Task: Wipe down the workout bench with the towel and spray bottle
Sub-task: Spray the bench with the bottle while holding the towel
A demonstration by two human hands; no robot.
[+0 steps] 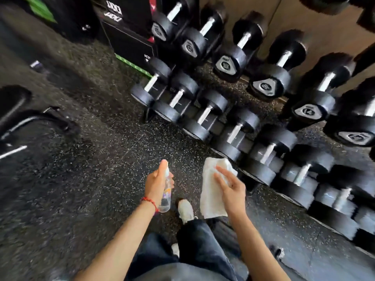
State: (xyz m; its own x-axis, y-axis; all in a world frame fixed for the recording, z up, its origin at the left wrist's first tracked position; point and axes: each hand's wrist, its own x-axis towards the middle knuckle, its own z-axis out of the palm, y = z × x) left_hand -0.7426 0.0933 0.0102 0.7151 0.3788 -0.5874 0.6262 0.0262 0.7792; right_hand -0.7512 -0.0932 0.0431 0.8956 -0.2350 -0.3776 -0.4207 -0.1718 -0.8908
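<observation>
My left hand (pixel 157 182) grips a clear spray bottle (pixel 166 196), upright, with its nozzle at the top near my thumb. A red string bracelet sits on that wrist. My right hand (pixel 230 185) holds a white towel (pixel 212 192), which hangs down folded beneath my palm with my fingers spread across it. Both hands are in front of me at waist height, above the speckled rubber floor. A black padded shape with a metal frame (pixel 14 110) shows at the left edge; I cannot tell whether it is the workout bench.
A two-tier rack of black dumbbells (pixel 239 126) runs diagonally along the right side, close to my right hand. Black plyo boxes (pixel 129 37) stand at the back. My legs in dark trousers and a white shoe (pixel 185 210) are below on the rubber floor (pixel 91 179).
</observation>
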